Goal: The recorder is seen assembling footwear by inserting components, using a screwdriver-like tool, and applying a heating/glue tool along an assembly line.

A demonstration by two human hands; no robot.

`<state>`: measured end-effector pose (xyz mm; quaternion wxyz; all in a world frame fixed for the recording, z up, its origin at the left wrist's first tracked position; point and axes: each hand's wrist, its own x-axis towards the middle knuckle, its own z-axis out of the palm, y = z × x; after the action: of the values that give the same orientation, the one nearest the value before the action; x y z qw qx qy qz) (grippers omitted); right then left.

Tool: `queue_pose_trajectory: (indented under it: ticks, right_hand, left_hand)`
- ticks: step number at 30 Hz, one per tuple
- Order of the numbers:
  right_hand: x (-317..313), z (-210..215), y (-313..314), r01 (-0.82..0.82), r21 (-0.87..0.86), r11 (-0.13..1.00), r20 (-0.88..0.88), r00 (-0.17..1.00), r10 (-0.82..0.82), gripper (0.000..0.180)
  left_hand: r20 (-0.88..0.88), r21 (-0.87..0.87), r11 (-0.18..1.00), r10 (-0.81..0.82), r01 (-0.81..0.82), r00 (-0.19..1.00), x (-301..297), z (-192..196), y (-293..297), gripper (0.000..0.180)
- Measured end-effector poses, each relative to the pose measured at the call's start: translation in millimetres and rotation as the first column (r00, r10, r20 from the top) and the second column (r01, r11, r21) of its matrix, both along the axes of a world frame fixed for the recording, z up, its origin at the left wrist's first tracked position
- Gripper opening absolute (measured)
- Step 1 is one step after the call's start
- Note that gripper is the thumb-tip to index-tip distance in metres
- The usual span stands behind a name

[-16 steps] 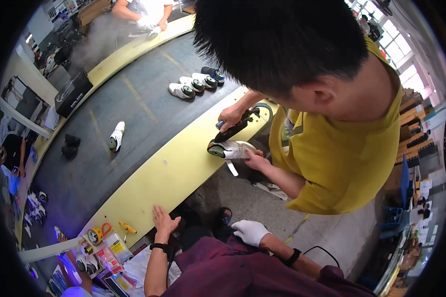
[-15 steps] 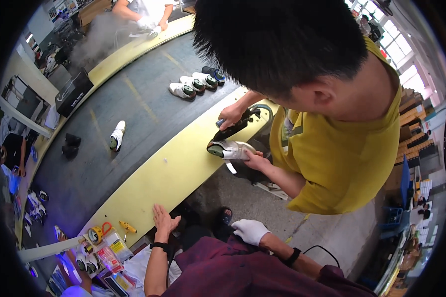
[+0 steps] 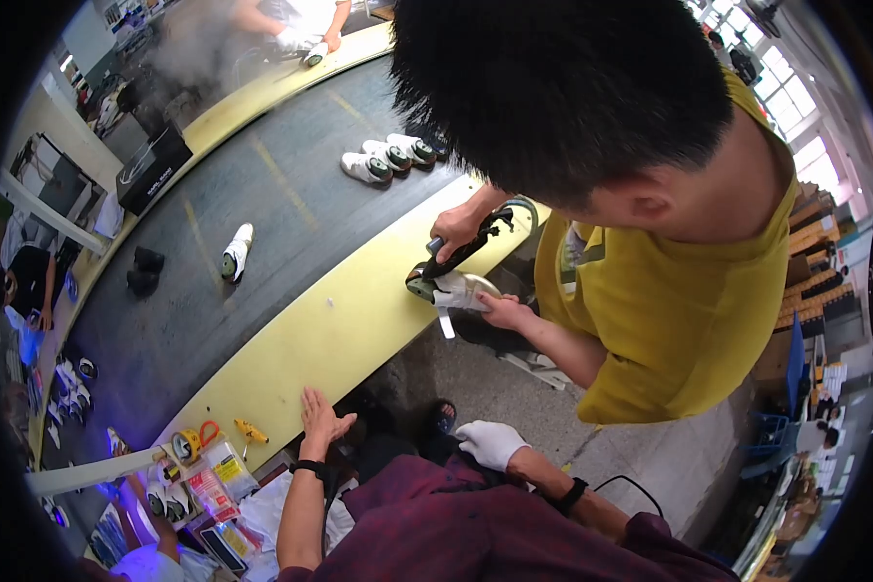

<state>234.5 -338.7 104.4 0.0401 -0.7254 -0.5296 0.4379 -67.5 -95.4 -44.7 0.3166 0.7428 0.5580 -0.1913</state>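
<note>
Bare and spread, the fingers of my left hand (image 3: 325, 423) rest on the near edge of the yellow work surface (image 3: 296, 349), holding nothing. My right hand (image 3: 492, 446), in a white glove, lies on my lap with its fingers loosely extended and nothing visible in it. In front of me to the right, a co-worker in a yellow shirt (image 3: 669, 301) holds a white shoe (image 3: 456, 291) with a green heel. The co-worker's other hand grips a black handheld tool (image 3: 466, 247) against that shoe. A white strip (image 3: 445, 322) hangs from it.
Several white shoes (image 3: 367, 168) stand on the grey conveyor belt (image 3: 301, 126); another white shoe (image 3: 238, 252) and a black object (image 3: 145, 270) lie farther left. A tape roll (image 3: 185, 445) and a yellow tool (image 3: 251, 431) sit left of my hand. Steam rises near a person across the belt.
The view has shifted slightly. The co-worker's shoe has tilted a little against the black tool, and its white strip hangs straighter down. Both my hands stay where they were.
</note>
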Motion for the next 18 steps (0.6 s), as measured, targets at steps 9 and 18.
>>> queue_pose_trajectory:
  ticks: [9,18]
  right_hand:
    - [-0.8,-6.3,0.8,-0.010,-0.068,0.998,-0.018,1.000,0.008,0.038]
    - [-2.2,-2.6,4.8,0.002,-0.037,0.999,0.008,1.000,-0.001,0.032]
  left_hand:
    - [0.008,0.029,0.999,-0.023,0.023,1.000,-2.7,-4.2,-0.7,0.127]
    - [0.001,-0.013,1.000,-0.007,0.007,1.000,-5.2,-8.5,2.0,0.128]
